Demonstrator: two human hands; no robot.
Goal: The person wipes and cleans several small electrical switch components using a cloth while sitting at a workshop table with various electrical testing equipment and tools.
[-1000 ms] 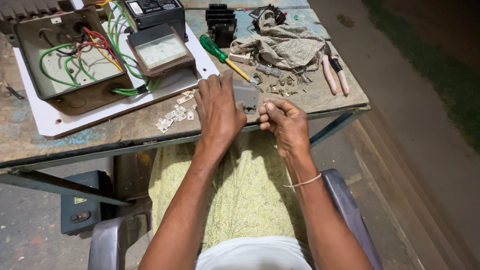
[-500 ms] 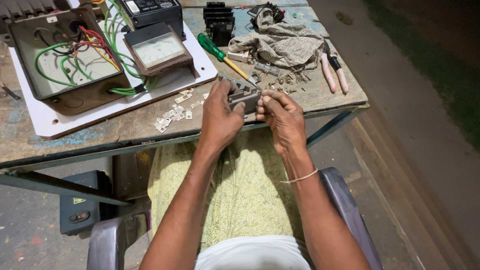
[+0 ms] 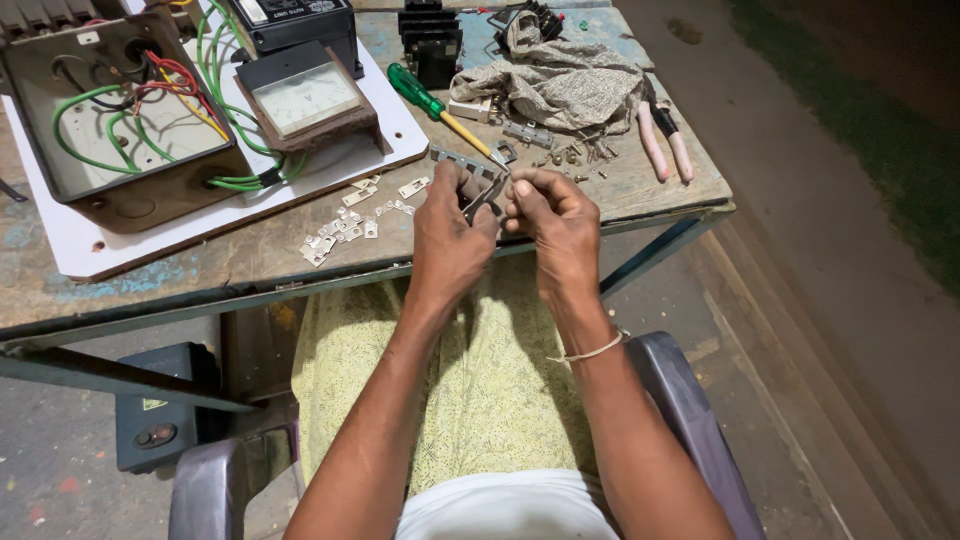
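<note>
Gripping one small dark metal part (image 3: 484,198) between them, left hand (image 3: 450,232) and right hand (image 3: 556,222) pinch it from both sides — fingers hide most of it, shape unclear. Beyond hands: 1 green-handled screwdriver (image 3: 432,104), 1 rag (image 3: 558,84). Left of left hand — approx. a dozen small metal clips (image 3: 346,226), too small to count exactly.

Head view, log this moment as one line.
left hand and right hand: both grip small metal part | over workbench edge | screwdriver beyond
</note>
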